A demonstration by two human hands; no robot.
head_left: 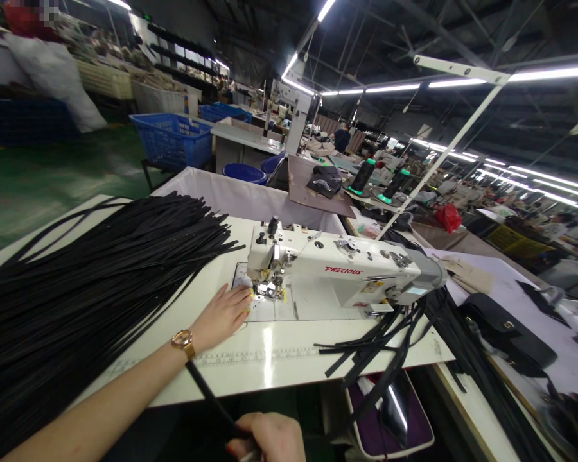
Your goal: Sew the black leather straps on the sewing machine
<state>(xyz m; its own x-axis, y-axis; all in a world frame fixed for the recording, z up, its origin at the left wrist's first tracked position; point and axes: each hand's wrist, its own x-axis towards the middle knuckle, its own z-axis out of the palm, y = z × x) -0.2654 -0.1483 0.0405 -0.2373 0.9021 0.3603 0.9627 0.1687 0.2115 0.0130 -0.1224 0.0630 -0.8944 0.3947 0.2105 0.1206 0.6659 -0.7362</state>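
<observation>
My left hand, with a gold watch on its wrist, lies flat beside the needle area of a white sewing machine. Its fingers are stretched out, the tips close to the presser foot. A black strap comes out from under that wrist and runs over the table's front edge. Below the edge, my right hand is closed around this strap; part of the hand is cut off by the frame. Whether the strap reaches the presser foot is hidden by my left hand.
A big bundle of black straps covers the table's left side. More straps hang at the right, over a purple-lined container. Behind stand thread cones and a blue basket. A black bag lies at right.
</observation>
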